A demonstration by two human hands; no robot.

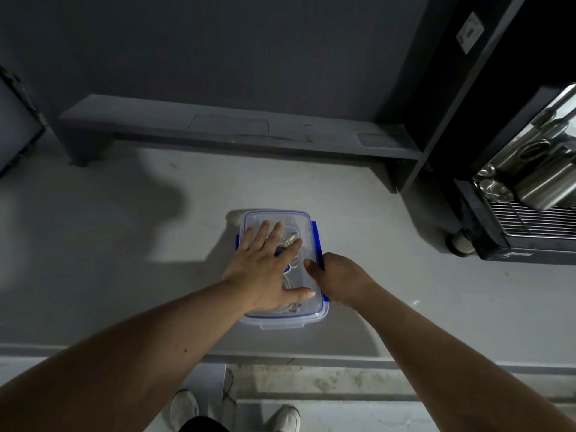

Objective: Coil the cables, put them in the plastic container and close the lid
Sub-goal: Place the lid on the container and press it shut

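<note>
A clear plastic container [307, 219] with blue side clips stands in the middle of the grey counter. Its transparent lid [304, 227] lies on top. Coiled cables [288, 240] show dimly through the lid, partly hidden under my left hand. My left hand [268, 266] lies flat on the lid, fingers spread, thumb reaching toward the right edge. My right hand [338, 280] grips the blue clip [316, 241] on the container's right side, thumb on the lid's rim and fingers curled around the side.
A dark low shelf [237, 129] runs along the wall behind the container. A black rack [526, 219] with steel cups stands at the right. The counter's front edge [280, 358] is close below the container, with my shoes on the floor beneath.
</note>
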